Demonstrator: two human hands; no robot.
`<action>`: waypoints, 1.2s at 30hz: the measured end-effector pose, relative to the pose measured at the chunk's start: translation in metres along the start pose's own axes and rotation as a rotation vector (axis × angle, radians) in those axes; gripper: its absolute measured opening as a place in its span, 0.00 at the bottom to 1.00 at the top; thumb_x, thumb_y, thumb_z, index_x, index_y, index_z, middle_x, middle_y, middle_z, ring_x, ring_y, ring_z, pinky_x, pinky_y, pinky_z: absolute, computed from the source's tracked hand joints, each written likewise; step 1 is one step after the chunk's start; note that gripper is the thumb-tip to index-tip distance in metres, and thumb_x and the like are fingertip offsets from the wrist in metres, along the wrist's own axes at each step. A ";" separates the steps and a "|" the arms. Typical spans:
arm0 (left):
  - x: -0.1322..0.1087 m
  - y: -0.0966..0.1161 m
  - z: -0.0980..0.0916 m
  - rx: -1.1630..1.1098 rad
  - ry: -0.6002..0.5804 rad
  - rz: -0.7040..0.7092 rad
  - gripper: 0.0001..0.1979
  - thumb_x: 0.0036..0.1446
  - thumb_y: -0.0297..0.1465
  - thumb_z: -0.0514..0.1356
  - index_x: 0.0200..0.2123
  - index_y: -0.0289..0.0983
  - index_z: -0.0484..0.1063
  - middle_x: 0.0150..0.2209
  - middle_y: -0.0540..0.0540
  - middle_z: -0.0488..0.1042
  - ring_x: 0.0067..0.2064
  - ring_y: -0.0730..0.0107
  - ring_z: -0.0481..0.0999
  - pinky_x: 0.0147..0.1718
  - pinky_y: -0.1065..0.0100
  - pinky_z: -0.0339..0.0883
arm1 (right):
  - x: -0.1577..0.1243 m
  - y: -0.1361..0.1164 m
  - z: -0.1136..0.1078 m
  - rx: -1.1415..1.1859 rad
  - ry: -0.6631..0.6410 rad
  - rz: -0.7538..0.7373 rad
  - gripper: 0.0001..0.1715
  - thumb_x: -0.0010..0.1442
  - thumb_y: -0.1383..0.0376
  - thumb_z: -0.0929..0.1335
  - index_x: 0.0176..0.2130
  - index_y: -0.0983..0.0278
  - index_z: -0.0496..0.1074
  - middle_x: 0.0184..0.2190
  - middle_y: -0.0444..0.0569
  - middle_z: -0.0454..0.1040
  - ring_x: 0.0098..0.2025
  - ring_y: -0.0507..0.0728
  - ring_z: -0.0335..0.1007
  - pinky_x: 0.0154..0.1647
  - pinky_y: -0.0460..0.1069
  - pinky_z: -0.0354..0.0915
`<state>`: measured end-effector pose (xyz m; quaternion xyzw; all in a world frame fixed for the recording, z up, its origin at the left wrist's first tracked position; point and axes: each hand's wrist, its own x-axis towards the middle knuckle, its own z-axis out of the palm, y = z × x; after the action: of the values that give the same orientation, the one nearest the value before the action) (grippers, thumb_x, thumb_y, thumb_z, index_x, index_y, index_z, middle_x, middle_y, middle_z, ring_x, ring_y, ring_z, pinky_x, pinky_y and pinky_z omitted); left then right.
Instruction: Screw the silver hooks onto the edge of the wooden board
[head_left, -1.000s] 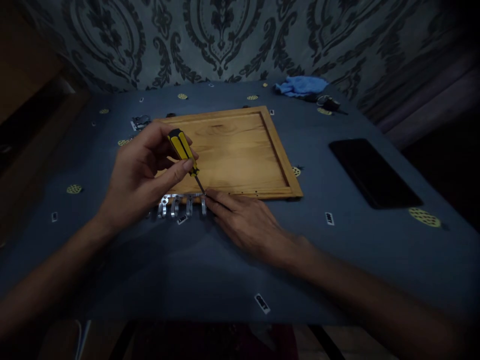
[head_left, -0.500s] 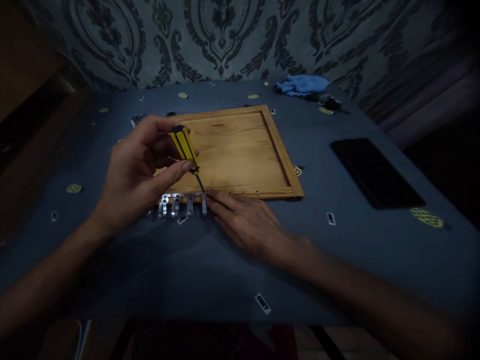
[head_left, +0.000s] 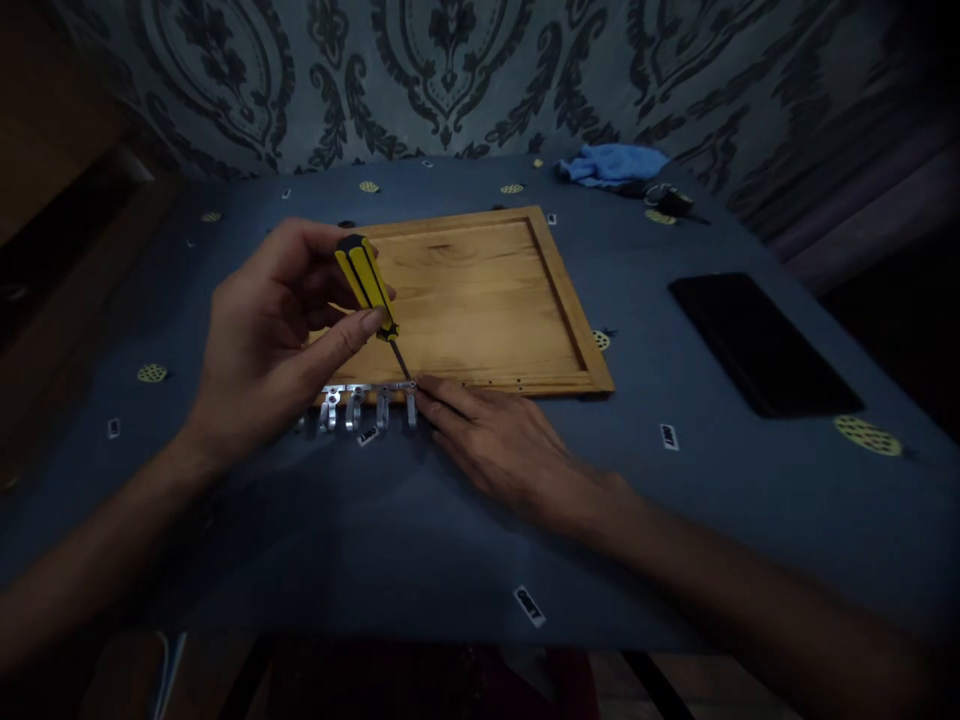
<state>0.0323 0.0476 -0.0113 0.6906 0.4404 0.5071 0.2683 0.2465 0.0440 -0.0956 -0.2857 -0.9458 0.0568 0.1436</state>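
Note:
My left hand (head_left: pixel 274 340) is closed round a yellow and black screwdriver (head_left: pixel 367 280), its handle between thumb and fingers. The shaft slants down to the right, and its tip meets the upper end of a metal hook (head_left: pixel 411 405) on the near edge of a wooden framed panel (head_left: pixel 480 290). My right hand (head_left: pixel 495 435) lies low beside that edge, fingers together and fingertips pressed at the same hook. To the left, several more silver hooks (head_left: pixel 354 408) hang in a row along the edge. A screw under the tip is too small to make out.
A black phone-like slab (head_left: pixel 765 345) lies to the right on the dark blue patterned tablecloth (head_left: pixel 420 540). At the back right is a blue cloth (head_left: pixel 615 165), with a small dark object (head_left: pixel 667 200) in front of it. A patterned curtain or wall covering (head_left: pixel 450 80) rises behind the table.
The view has shifted slightly. The screwdriver handle leans a little more to the left, with its tip still at the same hook. My right hand keeps its place.

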 end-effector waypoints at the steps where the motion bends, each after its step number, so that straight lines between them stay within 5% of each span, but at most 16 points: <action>1: 0.000 -0.001 0.000 0.004 -0.005 -0.006 0.17 0.55 0.34 0.75 0.44 0.42 0.73 0.39 0.52 0.80 0.40 0.68 0.83 0.37 0.68 0.79 | 0.000 0.000 0.000 0.001 -0.005 0.003 0.27 0.68 0.74 0.63 0.64 0.71 0.69 0.63 0.61 0.74 0.50 0.65 0.81 0.45 0.60 0.81; 18: -0.002 0.000 0.003 0.011 -0.033 -0.045 0.18 0.53 0.37 0.75 0.41 0.44 0.73 0.38 0.51 0.81 0.38 0.63 0.82 0.37 0.61 0.80 | 0.001 -0.001 -0.001 0.008 -0.005 -0.001 0.26 0.69 0.73 0.63 0.64 0.71 0.68 0.64 0.60 0.73 0.51 0.64 0.80 0.47 0.59 0.80; 36: 0.000 -0.002 0.003 0.026 -0.070 -0.055 0.16 0.53 0.32 0.73 0.42 0.42 0.73 0.44 0.48 0.79 0.42 0.63 0.81 0.32 0.66 0.77 | 0.001 -0.001 -0.002 0.013 0.001 -0.002 0.26 0.69 0.74 0.61 0.64 0.70 0.68 0.63 0.61 0.74 0.48 0.64 0.81 0.43 0.60 0.80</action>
<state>0.0349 0.0488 -0.0140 0.6990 0.4563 0.4690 0.2884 0.2459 0.0442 -0.0937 -0.2838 -0.9456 0.0624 0.1461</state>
